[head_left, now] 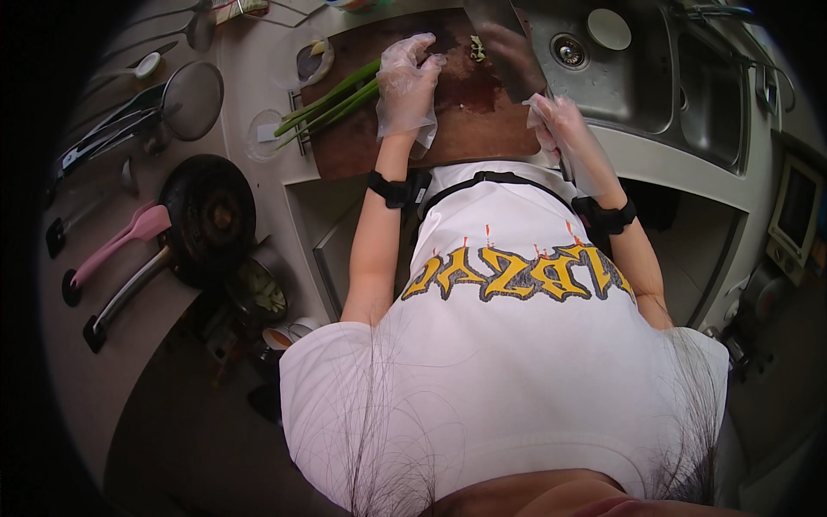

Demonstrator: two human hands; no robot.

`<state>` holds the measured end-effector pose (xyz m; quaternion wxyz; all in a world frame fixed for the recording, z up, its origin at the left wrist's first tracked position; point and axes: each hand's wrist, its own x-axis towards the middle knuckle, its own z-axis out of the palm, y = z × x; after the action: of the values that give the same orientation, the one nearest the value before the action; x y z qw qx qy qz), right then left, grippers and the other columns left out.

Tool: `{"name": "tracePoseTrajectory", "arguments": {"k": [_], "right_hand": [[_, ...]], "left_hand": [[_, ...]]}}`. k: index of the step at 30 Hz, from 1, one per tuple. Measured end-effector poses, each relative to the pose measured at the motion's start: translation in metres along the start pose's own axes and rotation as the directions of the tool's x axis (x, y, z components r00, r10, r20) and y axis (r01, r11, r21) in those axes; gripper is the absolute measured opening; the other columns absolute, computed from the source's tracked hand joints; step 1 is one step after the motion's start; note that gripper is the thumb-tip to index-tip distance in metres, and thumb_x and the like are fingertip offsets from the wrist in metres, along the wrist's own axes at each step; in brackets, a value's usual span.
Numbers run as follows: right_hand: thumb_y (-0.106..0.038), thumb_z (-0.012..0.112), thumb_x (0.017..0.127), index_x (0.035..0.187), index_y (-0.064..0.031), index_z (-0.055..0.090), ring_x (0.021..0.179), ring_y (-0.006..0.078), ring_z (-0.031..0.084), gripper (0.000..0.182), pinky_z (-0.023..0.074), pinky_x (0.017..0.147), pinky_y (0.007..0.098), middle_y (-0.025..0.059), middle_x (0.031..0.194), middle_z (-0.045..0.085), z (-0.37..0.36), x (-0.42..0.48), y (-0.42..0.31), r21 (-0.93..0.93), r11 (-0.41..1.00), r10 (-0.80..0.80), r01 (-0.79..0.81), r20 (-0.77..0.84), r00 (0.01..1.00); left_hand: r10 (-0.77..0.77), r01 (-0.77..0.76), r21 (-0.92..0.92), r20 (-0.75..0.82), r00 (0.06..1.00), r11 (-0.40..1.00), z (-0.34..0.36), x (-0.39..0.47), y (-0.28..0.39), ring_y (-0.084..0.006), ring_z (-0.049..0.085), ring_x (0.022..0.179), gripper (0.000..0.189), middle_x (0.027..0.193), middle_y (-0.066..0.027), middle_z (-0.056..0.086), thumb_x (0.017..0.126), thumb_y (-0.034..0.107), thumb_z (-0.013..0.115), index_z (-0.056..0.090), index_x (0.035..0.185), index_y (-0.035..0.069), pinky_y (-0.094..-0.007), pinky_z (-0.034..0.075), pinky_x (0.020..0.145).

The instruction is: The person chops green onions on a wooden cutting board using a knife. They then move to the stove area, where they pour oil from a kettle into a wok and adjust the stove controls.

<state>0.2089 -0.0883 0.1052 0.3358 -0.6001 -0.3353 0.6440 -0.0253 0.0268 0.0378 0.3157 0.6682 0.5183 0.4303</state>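
Observation:
My left hand [408, 84], in a clear plastic glove, is closed over a bunch of green onions [336, 101]. Their green tops stick out to the left, past the edge of the brown cutting board [362, 155]; the ends under the glove are hidden. In my right hand [572, 139], also gloved, is the handle of a broad cleaver [507, 48]. Its wide blade points away from me over the board's right side, apart from the onions. Small chopped pale-green pieces [477, 48] lie on the board between the left hand and the blade. A dark red wet patch stains the board.
A steel double sink [607, 84] adjoins the board's right, with a round white lid or dish [608, 29] in it. Clear plastic containers [315, 59] stand left of the board. Further left, a frying pan [207, 220], a strainer [192, 100] and a pink spatula [152, 221] hang.

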Motion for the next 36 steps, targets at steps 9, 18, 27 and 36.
{"name": "tracePoseTrajectory", "arguments": {"k": [9,18,27,36], "right_hand": [[-0.037,0.055,0.101,0.094,-0.0024,0.059,0.044,0.0049,0.036,0.036,0.0267,0.041,0.0231,-0.0026,0.058,0.045,0.008,0.001,-0.003,-0.191,0.982,0.008,0.001,0.047,0.999],[-0.021,0.059,0.096,0.089,-0.0018,0.062,0.053,0.0134,0.050,0.021,0.0403,0.053,0.0320,0.0044,0.061,0.048,0.017,-0.003,0.000,-0.623,0.764,-0.212,0.167,0.002,0.977],[-0.015,0.067,0.081,0.084,-0.0051,0.062,0.068,0.0347,0.062,0.011,0.0482,0.062,0.0432,0.0164,0.071,0.062,0.030,-0.012,0.017,-0.930,0.237,-0.451,0.281,0.151,0.880],[-0.016,0.076,0.069,0.083,-0.0085,0.065,0.067,0.0301,0.065,0.020,0.0512,0.063,0.0400,0.0109,0.073,0.066,0.044,0.006,0.046,-0.952,0.125,-0.579,0.279,0.158,0.800]], "left_hand": [[0.070,-0.127,0.698,0.109,0.992,0.705,-0.062,-0.011,-0.022,-0.0299,0.055,0.114,0.050,0.121,-0.0082,0.062,0.078,0.031,0.075,0.063,0.124,0.016,-0.0427,0.044,0.099],[-0.038,-0.155,0.764,0.228,0.973,0.626,-0.072,-0.007,-0.032,-0.0297,0.059,0.107,0.049,0.117,-0.0075,0.064,0.079,0.038,0.071,0.063,0.121,0.013,-0.0435,0.048,0.087],[0.025,0.011,0.743,-0.037,0.999,0.670,-0.088,-0.030,-0.033,-0.0328,0.056,0.113,0.054,0.123,-0.0122,0.061,0.081,0.028,0.073,0.058,0.130,0.009,-0.0454,0.044,0.096],[0.158,-0.197,0.440,0.123,0.980,0.876,-0.101,-0.044,0.004,-0.0264,0.061,0.103,0.026,0.111,-0.0071,0.066,0.085,0.017,0.068,0.072,0.111,0.014,-0.0393,0.047,0.092]]}}
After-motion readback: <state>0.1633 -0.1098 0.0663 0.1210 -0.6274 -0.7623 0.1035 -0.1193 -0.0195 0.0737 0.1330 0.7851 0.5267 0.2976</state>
